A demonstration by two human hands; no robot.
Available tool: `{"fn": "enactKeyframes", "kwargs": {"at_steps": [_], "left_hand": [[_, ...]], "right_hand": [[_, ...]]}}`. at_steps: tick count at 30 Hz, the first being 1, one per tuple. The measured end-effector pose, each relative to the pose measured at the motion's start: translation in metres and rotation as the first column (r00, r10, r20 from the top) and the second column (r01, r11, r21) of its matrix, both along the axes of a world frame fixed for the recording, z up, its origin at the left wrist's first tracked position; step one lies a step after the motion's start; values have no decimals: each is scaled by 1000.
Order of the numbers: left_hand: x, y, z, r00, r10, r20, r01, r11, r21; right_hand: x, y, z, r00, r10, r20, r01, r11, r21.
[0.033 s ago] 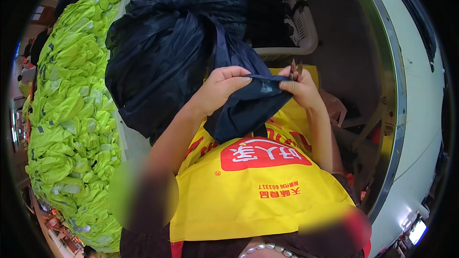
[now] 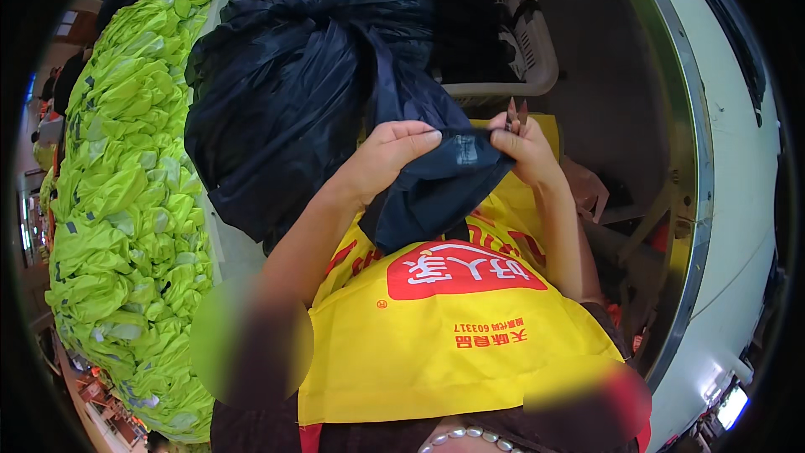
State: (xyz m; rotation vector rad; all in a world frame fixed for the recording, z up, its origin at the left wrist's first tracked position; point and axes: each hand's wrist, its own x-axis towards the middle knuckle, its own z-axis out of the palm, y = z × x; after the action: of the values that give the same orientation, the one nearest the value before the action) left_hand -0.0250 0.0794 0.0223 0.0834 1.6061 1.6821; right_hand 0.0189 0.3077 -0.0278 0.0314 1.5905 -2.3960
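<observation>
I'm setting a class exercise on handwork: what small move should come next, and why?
Perhaps slide the left hand along the edge of the dark cloth to check it: both it and the right hand pinch that edge, while the snips point away.

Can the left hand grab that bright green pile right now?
Probably not straight away: the left hand is pinching the dark cloth, and the big dark bundle lies between that hand and the bright green pile.
</observation>
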Motion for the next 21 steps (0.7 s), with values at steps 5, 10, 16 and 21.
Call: {"fn": "enactKeyframes", "kwargs": {"at_steps": [5, 10, 16, 21], "left_hand": [[3, -6, -1, 865, 141, 482, -182, 982, 40], [10, -5, 5, 890, 273, 366, -274, 960, -53], [14, -4, 6, 893, 310, 326, -299, 950, -85], [15, -4, 10, 936, 266, 231, -242, 962, -127]], "right_hand": [[-7, -12, -1, 992, 45, 117, -28, 989, -148], [-5, -17, 18, 983, -152, -105, 175, 947, 270], [8, -21, 57, 735, 186, -652, 454, 578, 678], [5, -23, 51, 656, 288, -698, 549, 452, 702]]}}
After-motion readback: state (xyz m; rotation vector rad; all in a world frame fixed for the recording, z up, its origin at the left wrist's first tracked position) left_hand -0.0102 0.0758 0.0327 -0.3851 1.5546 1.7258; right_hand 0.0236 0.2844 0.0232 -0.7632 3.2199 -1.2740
